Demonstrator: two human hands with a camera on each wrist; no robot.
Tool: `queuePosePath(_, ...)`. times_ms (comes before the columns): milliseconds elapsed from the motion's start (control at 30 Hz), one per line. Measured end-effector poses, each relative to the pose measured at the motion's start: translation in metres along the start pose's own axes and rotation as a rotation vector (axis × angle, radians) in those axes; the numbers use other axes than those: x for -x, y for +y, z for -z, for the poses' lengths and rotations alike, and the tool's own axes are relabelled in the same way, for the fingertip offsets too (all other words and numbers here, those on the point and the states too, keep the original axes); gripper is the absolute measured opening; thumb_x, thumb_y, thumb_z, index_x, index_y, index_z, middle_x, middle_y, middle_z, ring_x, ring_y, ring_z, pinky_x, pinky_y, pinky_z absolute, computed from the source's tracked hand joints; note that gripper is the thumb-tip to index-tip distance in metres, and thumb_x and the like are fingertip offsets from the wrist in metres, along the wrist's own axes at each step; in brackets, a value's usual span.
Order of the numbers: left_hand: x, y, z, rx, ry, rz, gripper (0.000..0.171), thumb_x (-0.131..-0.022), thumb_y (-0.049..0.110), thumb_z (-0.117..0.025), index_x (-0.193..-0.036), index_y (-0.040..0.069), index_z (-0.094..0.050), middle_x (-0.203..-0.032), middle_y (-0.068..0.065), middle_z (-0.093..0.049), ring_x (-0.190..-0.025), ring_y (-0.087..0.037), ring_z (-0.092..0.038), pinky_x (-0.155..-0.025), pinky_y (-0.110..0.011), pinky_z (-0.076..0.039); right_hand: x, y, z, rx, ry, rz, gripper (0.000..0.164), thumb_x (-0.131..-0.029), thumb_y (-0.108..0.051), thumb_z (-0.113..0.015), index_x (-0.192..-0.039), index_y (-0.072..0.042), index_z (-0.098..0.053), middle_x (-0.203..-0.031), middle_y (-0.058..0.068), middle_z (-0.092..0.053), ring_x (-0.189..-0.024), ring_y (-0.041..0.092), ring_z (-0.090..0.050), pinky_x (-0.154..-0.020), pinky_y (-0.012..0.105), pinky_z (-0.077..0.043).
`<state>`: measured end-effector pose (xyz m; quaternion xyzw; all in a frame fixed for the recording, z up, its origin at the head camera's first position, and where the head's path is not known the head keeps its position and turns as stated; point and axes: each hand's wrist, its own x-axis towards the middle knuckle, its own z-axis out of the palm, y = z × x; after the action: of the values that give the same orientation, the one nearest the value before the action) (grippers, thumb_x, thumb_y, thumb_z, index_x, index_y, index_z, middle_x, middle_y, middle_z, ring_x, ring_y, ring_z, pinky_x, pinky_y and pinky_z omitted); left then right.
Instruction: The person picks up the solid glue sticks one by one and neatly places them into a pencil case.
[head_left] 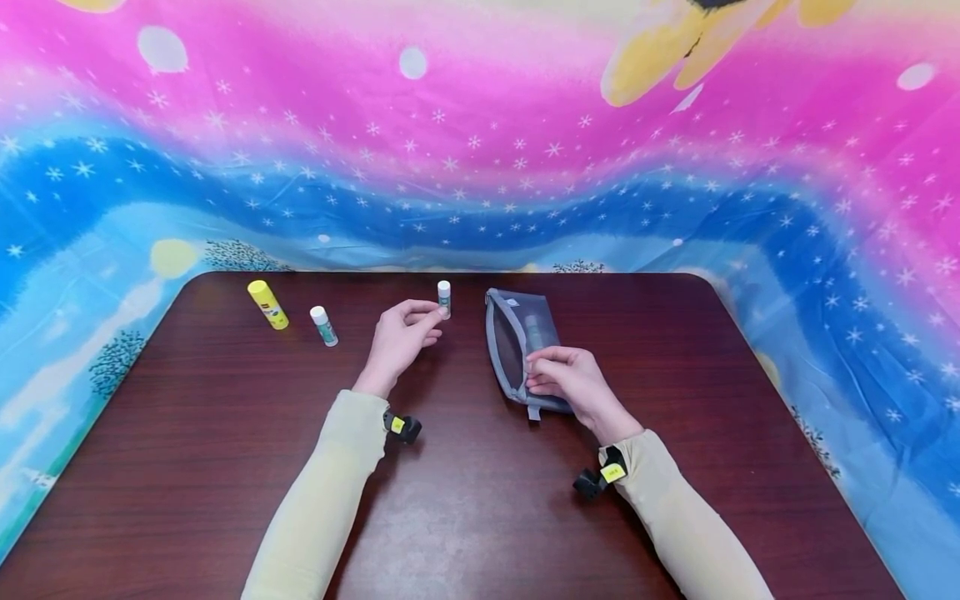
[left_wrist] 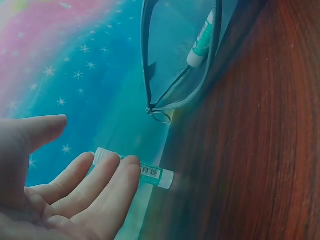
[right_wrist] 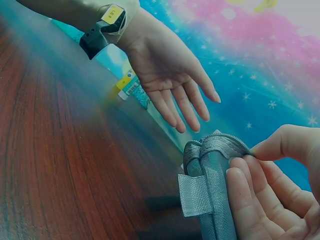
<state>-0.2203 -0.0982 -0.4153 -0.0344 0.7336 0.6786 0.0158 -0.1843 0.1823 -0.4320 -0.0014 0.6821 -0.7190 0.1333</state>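
My left hand [head_left: 405, 337] reaches toward a small glue stick [head_left: 444, 290] with a white cap, standing upright near the table's back edge. In the left wrist view its fingers are loosely extended, the thumb apart, and they overlap the glue stick [left_wrist: 152, 173]. My right hand [head_left: 572, 382] pinches the edge of a grey mesh zip pouch [head_left: 551, 312] between thumb and fingers. The pouch's zipped mouth gapes toward the left hand. Through the mesh a similar green-and-white glue stick [left_wrist: 201, 45] shows inside.
On the left of the dark wooden table [head_left: 225, 467] stand a yellow glue stick [head_left: 268, 305] and another small white-capped glue stick [head_left: 324, 326]. A printed cloth [head_left: 480, 167] hangs close behind the table's back edge.
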Motion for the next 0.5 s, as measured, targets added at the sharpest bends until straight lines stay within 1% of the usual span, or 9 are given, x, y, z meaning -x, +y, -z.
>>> queuePosePath(167,-0.0008,-0.0002,0.0021,-0.007,0.024,-0.028,0.04,-0.096,0.028,-0.074,-0.126,0.002,-0.067,-0.119,-0.023,-0.069,-0.107,-0.042,-0.067,-0.088,-0.036,-0.059,-0.0002,0.0001,-0.0009,0.001,0.001,0.0,0.021,-0.095,-0.001,-0.064,-0.11,0.012,-0.068,-0.084,0.012,-0.072,-0.071,0.018,-0.071,-0.072,0.033,-0.062)
queuePosePath(367,-0.001,-0.0011,0.0035,0.007,0.058,-0.066,0.044,-0.094,0.025,-0.077,-0.128,-0.001,-0.065,-0.115,-0.017,-0.071,-0.108,-0.042,-0.066,-0.088,-0.035,-0.058,0.0,0.0004,-0.0009,0.008,0.005,-0.003,0.021,-0.095,-0.002,-0.064,-0.11,0.013,-0.068,-0.084,0.012,-0.072,-0.071,0.018,-0.071,-0.072,0.033,-0.062)
queuePosePath(500,-0.0021,-0.0026,0.0031,-0.012,0.072,-0.089,0.045,-0.094,0.026,-0.077,-0.13,0.0,-0.065,-0.116,-0.014,-0.071,-0.109,-0.039,-0.067,-0.089,-0.033,-0.058,-0.0001,0.0005,-0.0007,0.014,0.005,-0.003,0.022,-0.096,-0.003,-0.064,-0.11,0.013,-0.068,-0.085,0.013,-0.072,-0.071,0.018,-0.071,-0.072,0.033,-0.062)
